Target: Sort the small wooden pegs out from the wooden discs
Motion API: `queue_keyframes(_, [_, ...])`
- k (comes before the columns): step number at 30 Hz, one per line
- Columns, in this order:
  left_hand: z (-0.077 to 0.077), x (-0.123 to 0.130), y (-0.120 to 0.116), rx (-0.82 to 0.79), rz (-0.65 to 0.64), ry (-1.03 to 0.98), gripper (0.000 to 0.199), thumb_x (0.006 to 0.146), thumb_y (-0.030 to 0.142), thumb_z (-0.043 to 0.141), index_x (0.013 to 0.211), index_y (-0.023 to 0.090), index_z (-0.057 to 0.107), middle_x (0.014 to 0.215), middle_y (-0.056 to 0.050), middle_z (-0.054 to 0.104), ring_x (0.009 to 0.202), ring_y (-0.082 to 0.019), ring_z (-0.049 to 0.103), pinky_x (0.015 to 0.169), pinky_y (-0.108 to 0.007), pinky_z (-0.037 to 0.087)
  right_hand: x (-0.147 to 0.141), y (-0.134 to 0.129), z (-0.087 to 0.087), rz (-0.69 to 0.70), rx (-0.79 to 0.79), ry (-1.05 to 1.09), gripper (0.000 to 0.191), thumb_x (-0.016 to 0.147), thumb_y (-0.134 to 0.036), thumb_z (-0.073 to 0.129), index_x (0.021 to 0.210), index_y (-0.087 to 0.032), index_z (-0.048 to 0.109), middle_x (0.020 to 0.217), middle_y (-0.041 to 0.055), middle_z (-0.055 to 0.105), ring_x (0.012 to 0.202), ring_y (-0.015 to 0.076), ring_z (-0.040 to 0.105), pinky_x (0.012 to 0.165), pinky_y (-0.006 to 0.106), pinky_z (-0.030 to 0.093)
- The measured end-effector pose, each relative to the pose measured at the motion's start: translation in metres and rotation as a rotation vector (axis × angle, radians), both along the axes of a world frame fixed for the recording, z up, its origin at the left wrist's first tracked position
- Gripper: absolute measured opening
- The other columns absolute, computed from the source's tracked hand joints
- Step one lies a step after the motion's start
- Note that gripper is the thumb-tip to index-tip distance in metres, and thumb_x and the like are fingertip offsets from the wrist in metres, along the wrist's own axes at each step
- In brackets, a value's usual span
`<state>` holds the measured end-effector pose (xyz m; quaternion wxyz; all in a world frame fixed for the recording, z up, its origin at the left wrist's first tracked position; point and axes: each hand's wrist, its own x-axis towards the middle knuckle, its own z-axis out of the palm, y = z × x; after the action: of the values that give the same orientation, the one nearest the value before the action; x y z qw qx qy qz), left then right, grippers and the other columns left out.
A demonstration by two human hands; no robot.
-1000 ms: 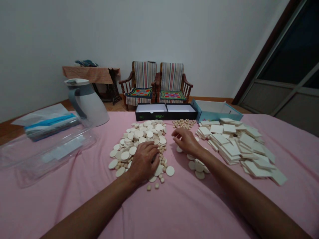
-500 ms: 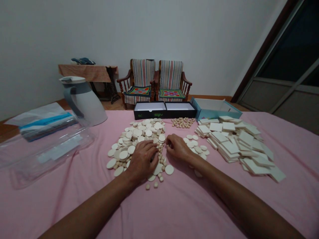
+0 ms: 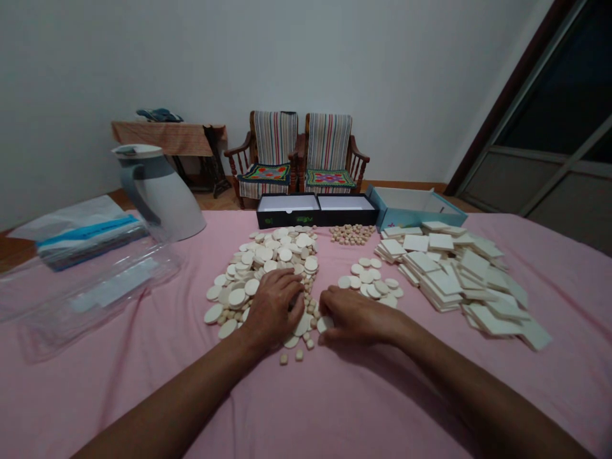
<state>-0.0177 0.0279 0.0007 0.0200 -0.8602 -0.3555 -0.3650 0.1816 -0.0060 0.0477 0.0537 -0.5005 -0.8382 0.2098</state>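
A mixed heap of pale round wooden discs (image 3: 264, 255) and small wooden cubes lies in front of me. My left hand (image 3: 273, 305) rests on the near right side of this heap, fingers spread over the pieces; what lies beneath the palm is hidden. Just right of the heap, my right hand (image 3: 352, 315) has thumb and fingertips closed at the edge of a single wooden disc (image 3: 324, 324) on the cloth. Beyond that hand is a smaller group of discs (image 3: 367, 276). Two loose cubes (image 3: 299, 355) sit nearest me.
A group of small cubes (image 3: 352, 234) lies before a black two-part box (image 3: 287, 220). Behind the stacked square wooden tiles (image 3: 440, 280) stands a blue box (image 3: 401, 218). On the left are a white jug (image 3: 174, 207), a clear plastic tray (image 3: 105, 290) and a blue packet (image 3: 90, 239).
My right hand has come nearer to me, from the heap's right edge down to the lone disc. Another disc now shows at the left of the smaller group. My left hand stays put.
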Motion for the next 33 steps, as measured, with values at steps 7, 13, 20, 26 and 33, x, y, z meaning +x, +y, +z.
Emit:
queue_keyframes(7, [0.001,0.000,0.000,0.001,-0.006,-0.006,0.014,0.080,0.013,0.059,0.088,0.018,0.068,0.104,-0.009,0.071,0.109,-0.027,0.059,0.096,-0.050,0.046,-0.008,-0.005,-0.012,-0.010,0.065,-0.018,0.021,0.072,-0.021,0.061,0.092,-0.017,0.056,0.095,0.0079,0.059,0.084,0.0197,0.056,0.068,0.029,0.037])
queue_keyframes(13, [0.001,0.000,-0.001,-0.004,-0.002,0.007,0.014,0.080,0.013,0.058,0.089,0.018,0.068,0.104,-0.008,0.071,0.108,-0.027,0.059,0.096,-0.049,0.045,0.028,0.010,0.014,-0.152,0.173,-0.169,0.017,0.070,-0.016,0.062,0.086,-0.017,0.058,0.091,0.0100,0.059,0.077,0.0207,0.055,0.062,0.030,0.033])
queue_keyframes(20, [0.002,0.000,0.000,0.006,-0.006,-0.006,0.014,0.080,0.012,0.058,0.088,0.019,0.068,0.103,-0.008,0.072,0.107,-0.027,0.060,0.095,-0.049,0.046,0.032,0.013,0.018,-0.134,0.189,-0.097,0.014,0.074,-0.010,0.058,0.086,-0.017,0.060,0.092,0.0091,0.060,0.081,0.0199,0.054,0.066,0.028,0.034])
queue_keyframes(26, [0.001,-0.001,0.000,-0.002,-0.015,-0.001,0.015,0.082,0.013,0.056,0.090,0.018,0.068,0.103,-0.008,0.072,0.110,-0.027,0.059,0.098,-0.050,0.045,-0.012,0.001,-0.012,-0.008,0.106,0.065,0.013,0.077,-0.011,0.055,0.088,-0.018,0.056,0.088,0.0045,0.061,0.072,0.0145,0.053,0.060,0.025,0.031])
queue_keyframes(33, [0.001,-0.002,0.000,0.003,-0.010,0.012,0.015,0.082,0.013,0.057,0.090,0.018,0.069,0.104,-0.009,0.072,0.110,-0.028,0.059,0.098,-0.050,0.045,-0.022,-0.006,-0.025,-0.036,0.174,0.123,0.015,0.076,-0.009,0.053,0.088,-0.018,0.054,0.082,0.0042,0.060,0.070,0.0145,0.050,0.060,0.026,0.030])
